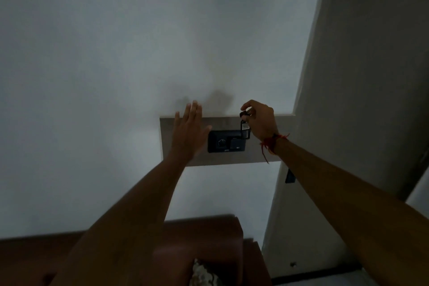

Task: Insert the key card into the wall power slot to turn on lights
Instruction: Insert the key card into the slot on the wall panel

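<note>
Below right hand (261,121), key card (245,129)

My arms are bare, no sleeves; a red thread bracelet (270,144) with loose dangling ends circles my right wrist.

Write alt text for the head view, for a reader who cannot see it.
In a dim room, the right hand holds a key card by its top at the upper right corner of a dark wall switch panel. The left hand lies open and flat beside the panel's left edge.
</note>
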The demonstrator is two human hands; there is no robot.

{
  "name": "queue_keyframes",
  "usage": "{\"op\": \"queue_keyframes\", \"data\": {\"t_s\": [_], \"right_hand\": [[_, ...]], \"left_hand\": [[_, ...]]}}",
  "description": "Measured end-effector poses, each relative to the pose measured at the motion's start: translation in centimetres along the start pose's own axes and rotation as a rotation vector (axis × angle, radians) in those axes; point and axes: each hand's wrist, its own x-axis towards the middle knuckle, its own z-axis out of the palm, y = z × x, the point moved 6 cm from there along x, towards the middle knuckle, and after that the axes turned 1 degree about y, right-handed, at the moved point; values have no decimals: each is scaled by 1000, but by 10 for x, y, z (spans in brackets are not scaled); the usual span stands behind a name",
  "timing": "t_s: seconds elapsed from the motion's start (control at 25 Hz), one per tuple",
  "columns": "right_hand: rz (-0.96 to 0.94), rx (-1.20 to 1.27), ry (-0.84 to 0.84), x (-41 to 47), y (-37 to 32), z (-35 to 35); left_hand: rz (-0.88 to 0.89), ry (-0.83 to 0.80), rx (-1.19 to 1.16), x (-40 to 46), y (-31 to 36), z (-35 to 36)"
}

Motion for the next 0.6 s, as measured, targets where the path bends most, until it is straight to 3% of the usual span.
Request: {"op": "queue_keyframes", "data": {"t_s": [0.6], "right_hand": [[-183,71,-101,34,60,53]], "left_hand": [[-154,-20,61,24,-4,70]]}}
